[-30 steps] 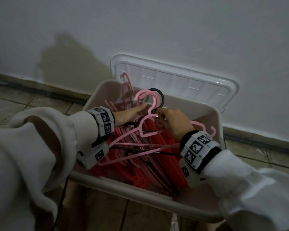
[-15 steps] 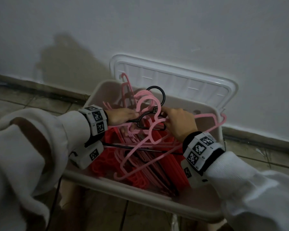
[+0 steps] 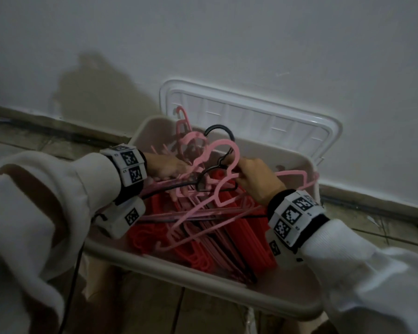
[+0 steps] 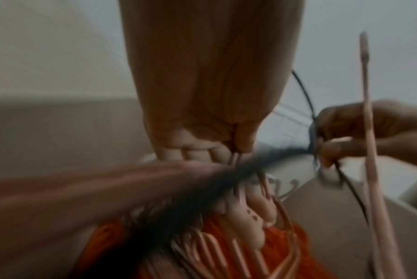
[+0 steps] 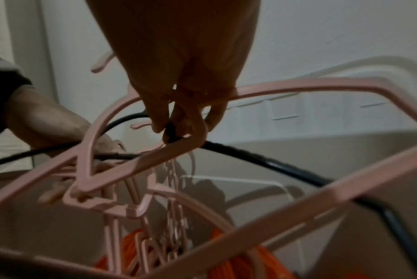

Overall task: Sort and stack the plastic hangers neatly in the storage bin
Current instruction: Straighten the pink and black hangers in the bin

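One storage bin point(image 3: 203, 283) holds a red hanger stack point(image 3: 246, 237) lying front to back. Above it, the right hand point(image 3: 256, 179) pinches one black hanger point(image 3: 212, 175) and a pink hanger point(image 3: 217, 189) at their necks, hooks pointing toward the far rim. The left hand point(image 3: 165, 166) curls around pink hangers at the left rim. One white lid point(image 3: 251, 116) leans behind.

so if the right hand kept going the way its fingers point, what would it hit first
Probably the left hand, just across the pink hanger and black hanger hooks that the right hand pinches; depth between them is unclear.
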Available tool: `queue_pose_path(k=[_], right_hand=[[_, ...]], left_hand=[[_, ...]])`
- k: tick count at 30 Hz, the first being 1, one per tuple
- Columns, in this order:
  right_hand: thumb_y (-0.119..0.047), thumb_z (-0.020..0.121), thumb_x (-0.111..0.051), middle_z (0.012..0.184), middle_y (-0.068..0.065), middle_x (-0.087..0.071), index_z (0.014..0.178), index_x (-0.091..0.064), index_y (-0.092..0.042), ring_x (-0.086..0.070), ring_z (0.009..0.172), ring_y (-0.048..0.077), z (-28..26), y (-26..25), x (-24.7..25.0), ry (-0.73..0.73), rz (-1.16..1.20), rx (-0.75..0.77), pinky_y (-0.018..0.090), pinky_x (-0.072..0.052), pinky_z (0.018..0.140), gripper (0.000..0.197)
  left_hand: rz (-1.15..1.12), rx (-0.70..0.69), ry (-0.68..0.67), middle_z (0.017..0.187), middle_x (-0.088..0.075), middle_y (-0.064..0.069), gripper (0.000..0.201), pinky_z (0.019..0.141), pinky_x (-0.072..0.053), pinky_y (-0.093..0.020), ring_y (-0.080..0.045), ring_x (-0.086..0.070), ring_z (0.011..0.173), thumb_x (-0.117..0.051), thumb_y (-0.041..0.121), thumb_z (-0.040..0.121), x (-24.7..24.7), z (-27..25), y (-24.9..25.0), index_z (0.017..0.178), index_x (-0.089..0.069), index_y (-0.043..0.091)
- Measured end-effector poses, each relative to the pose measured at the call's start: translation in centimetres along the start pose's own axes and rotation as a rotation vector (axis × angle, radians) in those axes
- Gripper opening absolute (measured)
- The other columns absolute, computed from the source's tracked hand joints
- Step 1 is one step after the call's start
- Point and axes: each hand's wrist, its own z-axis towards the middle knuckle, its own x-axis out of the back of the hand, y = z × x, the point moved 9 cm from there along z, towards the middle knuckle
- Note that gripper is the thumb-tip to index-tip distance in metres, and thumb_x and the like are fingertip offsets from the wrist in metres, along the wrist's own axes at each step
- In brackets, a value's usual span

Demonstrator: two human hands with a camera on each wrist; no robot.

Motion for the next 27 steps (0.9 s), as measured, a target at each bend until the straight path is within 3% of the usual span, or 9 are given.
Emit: queue_pose_path(k=[2, 4, 6, 11, 15, 18, 22, 25, 27], right_hand=[[0.0, 0.081, -0.054, 0.113, 0.016, -0.064, 0.116, -0.059, -0.007, -0.06, 0.106, 0.032, -0.2, -1.0, -1.1, -0.035, 0.067, 0.035, 0.038, -0.047, 0.088, 0.037], [0.001, 0.082, -0.056, 0.112, 0.016, -0.065, 0.116, -0.059, -0.005, -0.06, 0.106, 0.029, -0.2, -1.5, -1.8, -0.026, 0.159, 0.03, 0.032, -0.042, 0.088, 0.035], [-0.007, 0.085, -0.058, 0.114, 0.017, -0.064, 0.117, -0.059, -0.003, -0.058, 0.109, 0.031, -0.1, -1.4, -1.9, 0.0, 0.226, -0.017, 0.029, -0.038, 0.087, 0.032], [-0.011, 0.078, -0.07, 0.101, 0.019, -0.068, 0.101, -0.065, 0.003, -0.063, 0.093, 0.025, 0.5, 0.7, -1.8, 0.105, 0.474, -0.21, 0.024, -0.039, 0.072, 0.027], [-0.007, 0.07, -0.077, 0.108, 0.016, -0.066, 0.111, -0.06, 0.0, -0.061, 0.102, 0.028, 1.5, -0.4, -3.2, -0.052, 0.542, -0.19, 0.038, -0.048, 0.093, 0.045], [-0.013, 0.072, -0.076, 0.104, 0.004, -0.057, 0.121, -0.046, -0.007, -0.055, 0.102, 0.019, 2.5, 0.3, -3.0, -0.174, 0.314, -0.191, 0.024, -0.042, 0.087, 0.058], [-0.016, 0.086, -0.06, 0.086, 0.005, -0.059, 0.095, -0.054, -0.012, -0.059, 0.087, 0.021, 2.1, 2.2, -0.6, -0.237, 0.065, -0.219, 0.015, -0.044, 0.077, 0.011], [-0.021, 0.09, -0.053, 0.124, 0.015, -0.057, 0.124, -0.054, -0.008, -0.054, 0.115, 0.028, 0.2, 4.2, -2.4, -0.441, -0.188, -0.28, 0.029, -0.041, 0.094, 0.036], [-0.048, 0.07, -0.063, 0.113, 0.011, -0.063, 0.115, -0.062, -0.019, -0.059, 0.106, 0.029, -0.1, 6.4, -5.5, -0.567, -0.228, -0.335, 0.038, -0.047, 0.095, 0.053]], left_hand=[[-0.036, -0.062, -0.092, 0.119, -0.055, -0.009, 0.04, 0.077, -0.044, -0.015, -0.017, -0.053, 0.102, -0.031, 0.026, 0.102, -1.2, -0.2, 1.3, 0.13, -0.047, 0.002], [-0.135, -0.068, -0.108, 0.071, -0.067, 0.006, 0.035, 0.045, -0.037, -0.008, -0.006, -0.057, 0.058, -0.028, 0.023, 0.102, -1.9, 0.2, 2.2, 0.094, -0.06, 0.01], [-0.267, -0.064, -0.097, 0.05, -0.06, 0.008, 0.035, 0.035, -0.035, -0.008, -0.002, -0.052, 0.04, -0.033, 0.017, 0.1, -2.3, 0.2, 2.4, 0.073, -0.055, 0.015], [-0.241, -0.163, -0.157, 0.061, -0.046, 0.005, 0.018, 0.049, -0.028, -0.018, -0.007, -0.038, 0.053, -0.056, 0.029, 0.079, -3.4, -0.7, 3.8, 0.071, -0.053, 0.013], [-0.212, -0.269, -0.065, 0.079, -0.056, -0.004, 0.004, 0.075, -0.044, -0.023, -0.008, -0.054, 0.073, -0.057, 0.002, 0.089, -4.0, 0.7, 3.1, 0.087, -0.056, 0.005], [-0.211, -0.242, 0.087, 0.089, -0.061, -0.016, 0.022, 0.08, -0.043, -0.035, -0.023, -0.052, 0.084, -0.051, 0.008, 0.094, -2.1, 1.2, 1.7, 0.106, -0.056, -0.009], [-0.215, -0.263, 0.284, 0.106, -0.064, -0.018, 0.026, 0.088, -0.044, -0.034, -0.024, -0.058, 0.096, -0.051, 0.017, 0.095, 1.4, 1.1, 0.8, 0.113, -0.06, 0.001], [-0.251, -0.29, 0.437, 0.103, -0.063, -0.013, 0.026, 0.084, -0.045, -0.034, -0.019, -0.054, 0.09, -0.05, 0.02, 0.096, 3.8, 0.7, -0.3, 0.117, -0.058, 0.007], [-0.235, -0.324, 0.488, 0.093, -0.061, -0.009, 0.025, 0.082, -0.044, -0.036, -0.02, -0.053, 0.085, -0.048, 0.019, 0.096, 4.7, 0.3, -0.5, 0.114, -0.058, 0.005]])
